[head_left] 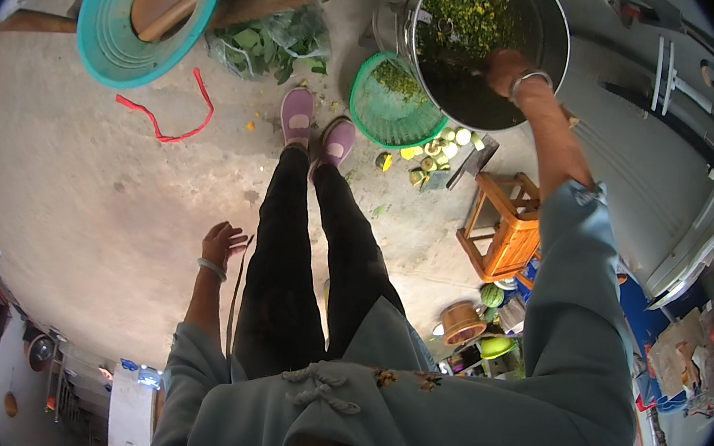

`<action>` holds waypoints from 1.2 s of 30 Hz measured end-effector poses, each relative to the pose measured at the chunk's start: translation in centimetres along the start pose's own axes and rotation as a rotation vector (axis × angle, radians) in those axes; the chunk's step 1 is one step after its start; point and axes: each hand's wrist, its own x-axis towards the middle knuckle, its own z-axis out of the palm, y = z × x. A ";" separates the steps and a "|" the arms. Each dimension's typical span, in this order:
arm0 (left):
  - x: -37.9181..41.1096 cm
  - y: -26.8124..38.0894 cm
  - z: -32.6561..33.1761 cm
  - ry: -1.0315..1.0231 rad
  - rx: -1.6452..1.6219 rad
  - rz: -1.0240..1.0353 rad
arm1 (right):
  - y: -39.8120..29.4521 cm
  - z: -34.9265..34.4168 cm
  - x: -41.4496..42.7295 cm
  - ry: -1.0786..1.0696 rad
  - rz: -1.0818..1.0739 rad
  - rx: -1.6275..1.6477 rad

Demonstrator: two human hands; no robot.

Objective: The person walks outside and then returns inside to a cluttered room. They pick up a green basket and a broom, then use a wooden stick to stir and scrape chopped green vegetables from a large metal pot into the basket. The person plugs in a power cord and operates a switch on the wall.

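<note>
My right hand (509,73) reaches into a large metal pot (564,48), over dark contents beside a heap of chopped greens (467,9); its fingers are partly hidden, and whether it grips something cannot be told. Against the pot's near left side stands a green plastic basket (386,119) with some chopped greens in it. Cut pieces of pale green vegetable (449,149) lie on the floor beside the basket. My left hand (222,245) hangs at my left side with its fingers apart and holds nothing.
A turquoise basin (94,50) holding a wooden board stands at the upper left, near a plastic bag of leafy greens (272,45). A red strap (170,138) lies on the floor. To the right are a cleaver-like blade (471,163), a wooden stool (506,234) and a watermelon (492,295).
</note>
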 end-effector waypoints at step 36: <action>-0.5 -0.4 -1.7 -0.041 0.141 -0.006 | 4.9 3.7 -3.3 0.088 -0.020 0.092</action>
